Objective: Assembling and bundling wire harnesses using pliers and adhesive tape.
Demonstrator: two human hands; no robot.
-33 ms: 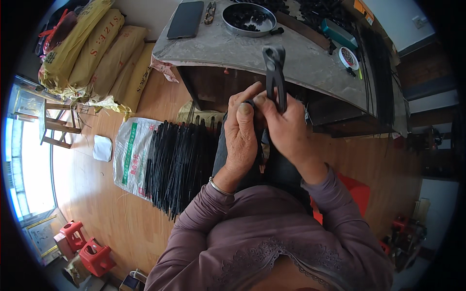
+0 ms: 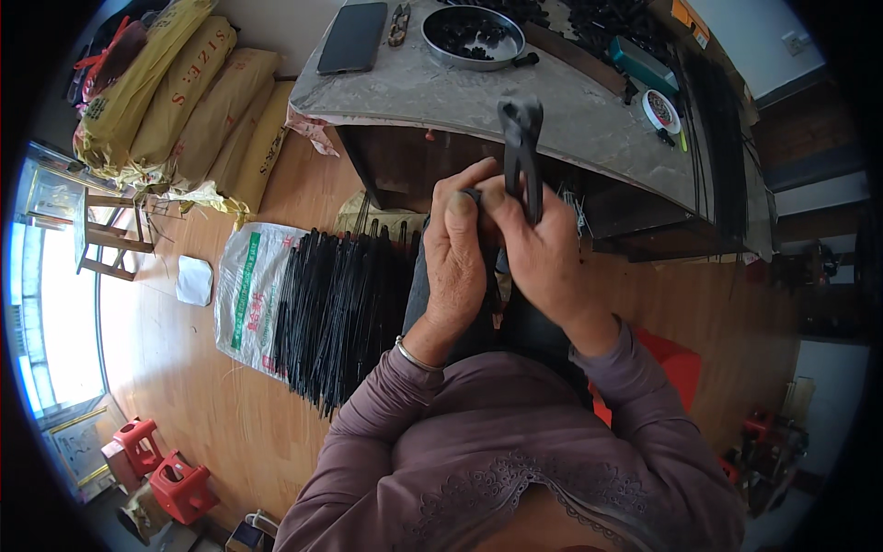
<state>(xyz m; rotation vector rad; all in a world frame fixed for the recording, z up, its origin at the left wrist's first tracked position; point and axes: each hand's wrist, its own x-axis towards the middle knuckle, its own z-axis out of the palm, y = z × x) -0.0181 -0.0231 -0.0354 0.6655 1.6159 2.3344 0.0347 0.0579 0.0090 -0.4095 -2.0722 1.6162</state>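
Head view: both hands meet in front of the chest, near the worktop's (image 2: pixel 405 97) close edge. The right hand (image 2: pixel 544 253) is curled, its fingers closed around the handles of dark pliers (image 2: pixel 523 161), with the thumb pressing inward toward the left. The left hand (image 2: pixel 458 253) is bent too, its thumb and fingers pinching a small dark piece (image 2: pixel 472 194) that peeks out beside the thumb tip; no gap shows there.

Most of that piece is covered by the hands, so its shape and length cannot be made out. The lower ends of the plier handles vanish into the right palm, and the plier head is blurred, so whether its jaws stand apart is hard to tell.

The pliers rise from the right grip, head on the far side; the dark piece sits left of them, between the two thumbs. Left of the left hand, a row of black rods (image 2: pixel 336 313) lies partly over a white sack (image 2: pixel 237 304) on the floor (image 2: pixel 175 368).
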